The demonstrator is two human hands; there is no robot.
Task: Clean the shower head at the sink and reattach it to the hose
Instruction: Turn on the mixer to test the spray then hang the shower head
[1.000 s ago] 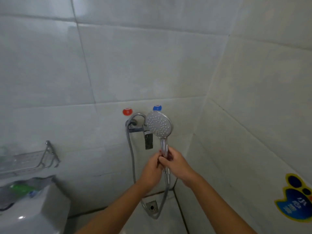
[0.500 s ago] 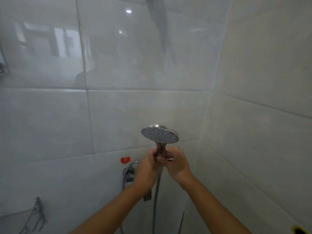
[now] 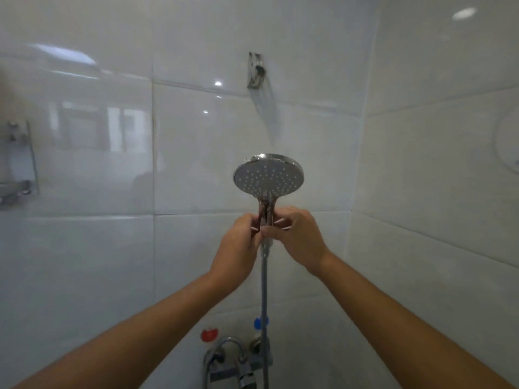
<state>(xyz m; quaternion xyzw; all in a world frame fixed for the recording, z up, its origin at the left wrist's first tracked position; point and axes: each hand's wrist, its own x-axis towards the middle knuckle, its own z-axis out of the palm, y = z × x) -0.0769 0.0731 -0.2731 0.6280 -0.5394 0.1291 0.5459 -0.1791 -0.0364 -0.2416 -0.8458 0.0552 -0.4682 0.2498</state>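
A chrome shower head (image 3: 268,175) with a round dotted face is held upright in front of the tiled wall, its face turned toward me. My left hand (image 3: 237,249) and my right hand (image 3: 299,237) both grip its handle from either side. The metal hose (image 3: 264,293) hangs straight down from the bottom of the handle to the tap below. Whether the joint is fully tightened is hidden by my fingers.
A metal wall bracket (image 3: 255,70) sits high on the wall above the shower head. The mixer tap (image 3: 238,363) with red (image 3: 209,334) and blue (image 3: 260,322) markers is at the bottom. A wire shelf (image 3: 18,161) hangs at far left. The corner wall rises at right.
Both hands have raised the shower head higher along the wall, and my view has tilted upward, bringing the wall bracket into sight. The grip on the handle is unchanged.
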